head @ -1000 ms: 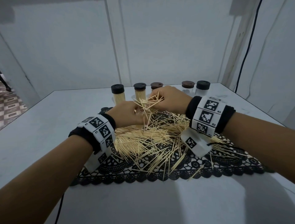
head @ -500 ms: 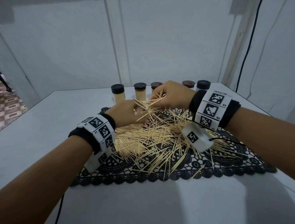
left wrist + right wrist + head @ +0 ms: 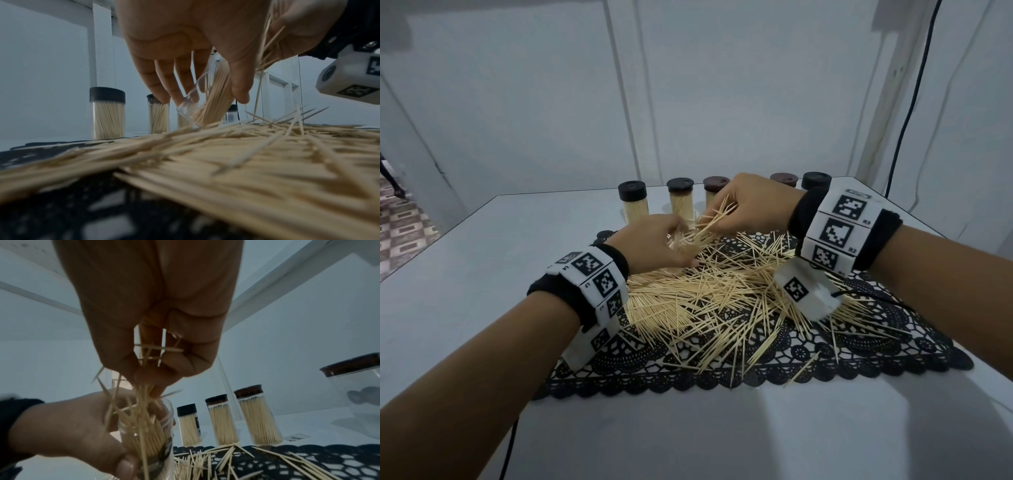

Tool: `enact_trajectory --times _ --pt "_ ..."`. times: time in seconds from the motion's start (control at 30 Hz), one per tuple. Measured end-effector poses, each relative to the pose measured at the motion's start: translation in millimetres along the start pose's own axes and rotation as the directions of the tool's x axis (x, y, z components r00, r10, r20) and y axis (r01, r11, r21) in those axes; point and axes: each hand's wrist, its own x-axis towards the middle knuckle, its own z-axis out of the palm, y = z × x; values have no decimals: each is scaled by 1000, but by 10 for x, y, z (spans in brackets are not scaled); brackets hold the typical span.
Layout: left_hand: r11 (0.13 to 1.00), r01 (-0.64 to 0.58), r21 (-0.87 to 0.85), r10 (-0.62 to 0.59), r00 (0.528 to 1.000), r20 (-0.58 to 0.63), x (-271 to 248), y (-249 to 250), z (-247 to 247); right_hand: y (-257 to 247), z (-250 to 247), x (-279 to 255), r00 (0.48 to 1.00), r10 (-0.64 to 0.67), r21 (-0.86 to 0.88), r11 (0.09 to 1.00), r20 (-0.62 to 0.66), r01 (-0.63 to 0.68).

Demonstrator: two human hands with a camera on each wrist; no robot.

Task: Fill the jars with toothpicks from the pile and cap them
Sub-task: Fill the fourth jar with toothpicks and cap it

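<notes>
A clear open jar (image 3: pixel 207 100), partly filled with toothpicks, leans in my left hand (image 3: pixel 678 240), whose fingers and thumb curl round it at the pile's far edge. My right hand (image 3: pixel 717 214) pinches a bunch of toothpicks (image 3: pixel 148 353) just above the jar's mouth (image 3: pixel 148 423), and their lower ends reach into it. The loose pile of toothpicks (image 3: pixel 722 298) lies spread on a black lace mat (image 3: pixel 756 363) under both wrists. In the head view my left hand hides most of the jar.
Three capped jars full of toothpicks (image 3: pixel 632 202) (image 3: pixel 681 198) (image 3: pixel 714 186) stand in a row behind the mat. Two more capped jars (image 3: pixel 784 178) (image 3: pixel 815 180) stand behind my right wrist. The nearer one looks empty (image 3: pixel 359 386). The grey table (image 3: pixel 482 274) ends near a wall behind.
My right wrist has lifted a little and tipped the bunch of toothpicks more steeply toward the jar. My left hand has stayed where it was with the jar.
</notes>
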Motion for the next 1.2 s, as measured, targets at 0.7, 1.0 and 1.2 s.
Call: enact_trajectory --times 0.7,1.0,1.2 --pt "999 -28 -40 28 1000 8 -24 21 -15 76 248 -10 971 -62 -88 995 -232 42" --pt "1000 4 -10 -4 1000 14 -24 17 -21 78 193 -62 979 -69 -284 959 -189 13" --pt "1000 -11 -14 11 999 34 -37 27 -29 -20 171 -56 973 -139 -330 941 -182 73"
